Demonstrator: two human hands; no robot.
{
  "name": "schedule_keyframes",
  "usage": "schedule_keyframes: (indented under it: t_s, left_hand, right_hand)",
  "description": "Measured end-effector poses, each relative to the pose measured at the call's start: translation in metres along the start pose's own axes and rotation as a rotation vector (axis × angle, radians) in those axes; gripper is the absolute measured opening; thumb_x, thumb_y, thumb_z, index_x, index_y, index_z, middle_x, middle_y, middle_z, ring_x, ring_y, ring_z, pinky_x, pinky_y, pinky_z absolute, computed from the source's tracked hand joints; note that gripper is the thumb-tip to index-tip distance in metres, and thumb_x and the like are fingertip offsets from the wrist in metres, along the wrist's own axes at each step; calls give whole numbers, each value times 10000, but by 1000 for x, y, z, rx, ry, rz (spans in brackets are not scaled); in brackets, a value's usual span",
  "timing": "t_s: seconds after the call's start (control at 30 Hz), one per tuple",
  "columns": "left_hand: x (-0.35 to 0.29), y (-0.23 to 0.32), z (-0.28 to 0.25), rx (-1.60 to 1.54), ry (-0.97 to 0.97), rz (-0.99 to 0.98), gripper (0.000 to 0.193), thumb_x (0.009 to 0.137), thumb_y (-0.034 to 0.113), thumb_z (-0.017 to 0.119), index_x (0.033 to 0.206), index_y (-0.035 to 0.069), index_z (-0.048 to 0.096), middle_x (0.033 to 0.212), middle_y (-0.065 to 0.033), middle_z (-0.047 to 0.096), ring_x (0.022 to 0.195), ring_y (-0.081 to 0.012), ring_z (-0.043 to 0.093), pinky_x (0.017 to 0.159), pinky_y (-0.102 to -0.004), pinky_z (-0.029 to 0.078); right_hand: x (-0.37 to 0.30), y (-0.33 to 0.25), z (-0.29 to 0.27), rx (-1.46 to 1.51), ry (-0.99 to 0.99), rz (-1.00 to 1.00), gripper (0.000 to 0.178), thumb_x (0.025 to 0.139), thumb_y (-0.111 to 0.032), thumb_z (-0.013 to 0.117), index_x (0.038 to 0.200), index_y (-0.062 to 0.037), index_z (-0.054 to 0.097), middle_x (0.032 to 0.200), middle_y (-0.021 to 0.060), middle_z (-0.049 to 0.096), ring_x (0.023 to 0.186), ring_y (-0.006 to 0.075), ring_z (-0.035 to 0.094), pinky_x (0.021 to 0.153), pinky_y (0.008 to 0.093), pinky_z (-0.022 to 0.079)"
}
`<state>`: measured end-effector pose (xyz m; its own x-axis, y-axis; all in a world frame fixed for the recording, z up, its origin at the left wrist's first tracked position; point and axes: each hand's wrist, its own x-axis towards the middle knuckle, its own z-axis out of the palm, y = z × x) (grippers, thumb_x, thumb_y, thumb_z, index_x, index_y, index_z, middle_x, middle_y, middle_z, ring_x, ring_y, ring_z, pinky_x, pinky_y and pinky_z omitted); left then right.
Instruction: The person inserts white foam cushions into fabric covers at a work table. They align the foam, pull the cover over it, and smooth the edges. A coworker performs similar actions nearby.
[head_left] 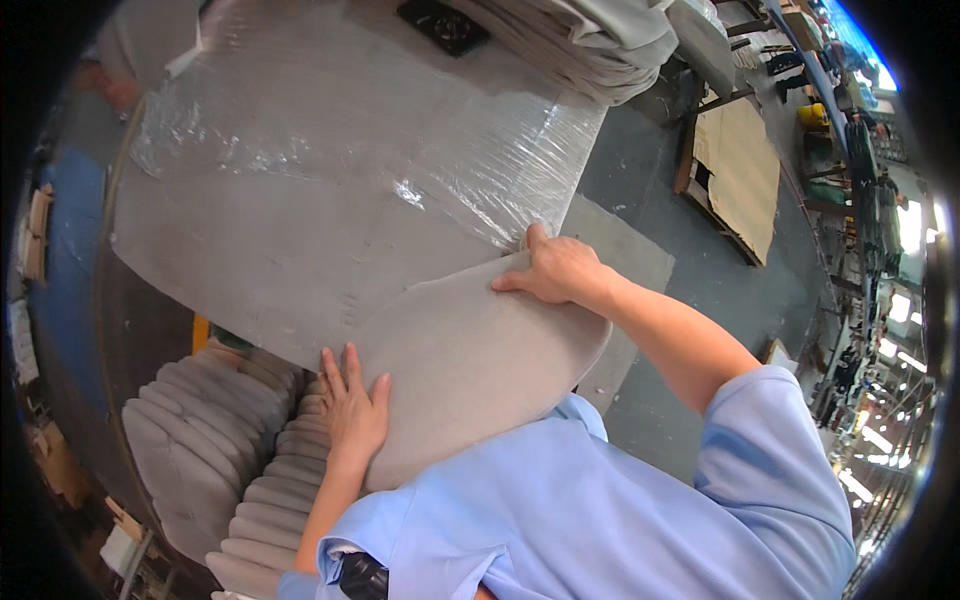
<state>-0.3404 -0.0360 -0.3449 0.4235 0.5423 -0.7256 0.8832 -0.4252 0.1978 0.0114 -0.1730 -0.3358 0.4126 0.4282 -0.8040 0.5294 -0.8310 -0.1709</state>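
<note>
A grey, soft-looking fabric cushion piece (475,360) with rounded corners lies across the near edge of the work table, its near side against my body. My left hand (352,408) rests at its left edge with fingers spread and thumb apart. At the far right corner, my right hand (560,268) grips the piece, thumb on top; some of its fingers are hidden. Just beyond that hand, clear plastic film (500,190) wraps the grey-looking table top (270,230).
Stacks of similar grey padded pieces (205,430) stand below the table at the left. Folded grey fabric (600,45) and a black flat object (443,25) lie on the table's far side. A cardboard-covered pallet (735,175) sits on the grey floor at right.
</note>
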Motion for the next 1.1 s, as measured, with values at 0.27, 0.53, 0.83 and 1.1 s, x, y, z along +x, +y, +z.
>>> schedule_keyframes:
  t_s: [0.27, 0.53, 0.83, 1.1]
  left_hand:
    - [-34, 16, -66, -270, -162, 383, 603, 1095, 343, 543, 1624, 70, 447, 1680, -238, 409, 1576, -440, 331, 1290, -536, 250]
    - [-22, 36, -2, -67, -229, 556, 644, 1142, 417, 386, 1680, 65, 345, 1755, -163, 308, 1624, -370, 268, 1315, -494, 221]
    - [26, 44, -15, -9, -347, 444, 706, 1148, 522, 261, 1731, 124, 218, 1809, -65, 184, 1667, -292, 153, 1350, -470, 129]
    - [24, 22, -27, -136, -165, 455, 598, 1129, 427, 432, 1555, 20, 538, 1618, -235, 508, 1528, -355, 453, 1280, -433, 322]
  right_hand:
    - [-44, -4, 15, -144, 203, -432, 650, 1072, -596, 502, 1455, -81, 605, 1507, 228, 558, 1410, 423, 527, 1135, 597, 415]
    - [-96, -42, 47, -383, -132, -709, 731, 1089, -668, 382, 1640, -193, 458, 1708, 135, 393, 1610, 403, 268, 1274, 594, 249]
    - [-36, -65, 44, -319, -318, -632, 744, 1076, -691, 350, 1699, -285, 359, 1782, 97, 268, 1652, 323, 205, 1325, 589, 132]
    - [-35, -60, 16, -188, -419, -612, 677, 1064, -560, 525, 1570, -110, 539, 1644, 182, 482, 1502, 397, 467, 1260, 544, 337]
